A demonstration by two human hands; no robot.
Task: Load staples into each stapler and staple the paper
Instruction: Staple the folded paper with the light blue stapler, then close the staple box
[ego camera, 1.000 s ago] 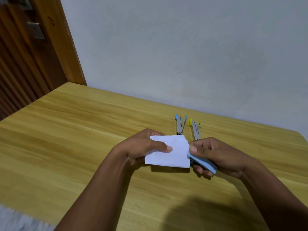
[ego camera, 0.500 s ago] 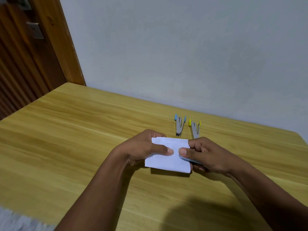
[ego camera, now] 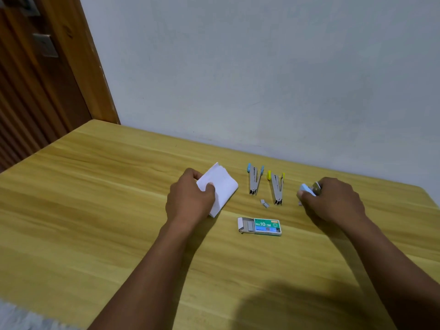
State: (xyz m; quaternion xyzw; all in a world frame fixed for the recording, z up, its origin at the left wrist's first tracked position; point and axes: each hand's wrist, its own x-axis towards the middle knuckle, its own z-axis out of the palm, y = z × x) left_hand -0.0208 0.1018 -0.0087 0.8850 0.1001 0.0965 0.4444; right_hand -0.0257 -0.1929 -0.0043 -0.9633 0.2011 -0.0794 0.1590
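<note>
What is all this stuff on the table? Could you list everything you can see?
open staplers: two, grey metal, one with blue tips, one with yellow tips, lying side by side near the wall
light blue stapler: one, in the right hand
folded paper: one wad, white, in the left hand
staple box: one, green and blue, slid partly open, nearest the person
loose staples: small grey strip, between box and staplers
table: one, light wood
left hand: one, gripping the paper
right hand: one, gripping the stapler

- Small green-and-blue cardboard staple box (ego camera: 260, 226), tray slid partway out, lying on yellow wood-grain table (ego camera: 95, 210) at approx. 6 o'clock from the two open staplers: white print reads "No.10-1M".
- Other print on box too small to read.
</note>
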